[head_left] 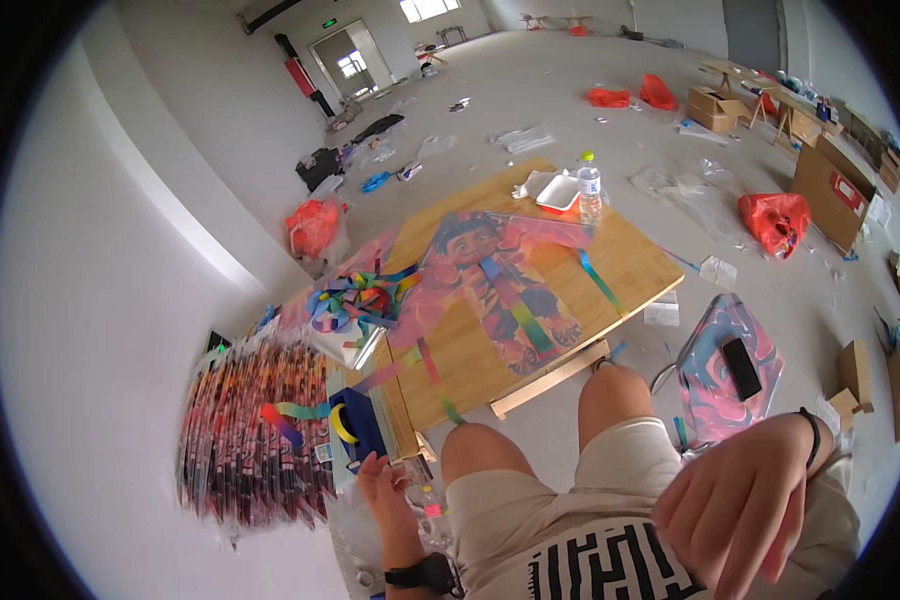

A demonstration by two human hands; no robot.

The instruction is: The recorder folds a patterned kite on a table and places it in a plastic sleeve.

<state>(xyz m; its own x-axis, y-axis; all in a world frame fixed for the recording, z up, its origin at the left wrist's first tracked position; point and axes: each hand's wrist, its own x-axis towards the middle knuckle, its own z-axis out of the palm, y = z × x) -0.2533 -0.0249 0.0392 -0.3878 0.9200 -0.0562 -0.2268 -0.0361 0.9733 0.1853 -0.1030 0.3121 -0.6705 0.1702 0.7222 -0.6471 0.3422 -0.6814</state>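
Blue tape dispenser (371,428) sits near left by the table (635,272), just beyond the loosely open left hand (388,494). The right hand (745,490) bends, grip hidden. Tangled ribbons (355,302) clutter the left.

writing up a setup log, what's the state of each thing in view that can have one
left hand: fingers curled, nothing visibly held
right hand: fingers bent down, nothing visibly held
printed sheet: spread out
ribbon heap: tangled
blue dispenser: yellow ring inside
black phone: flat, no lit screen visible
tall bottle: upright, capped
white tray: open
far doorway: open
wall sign: lit green
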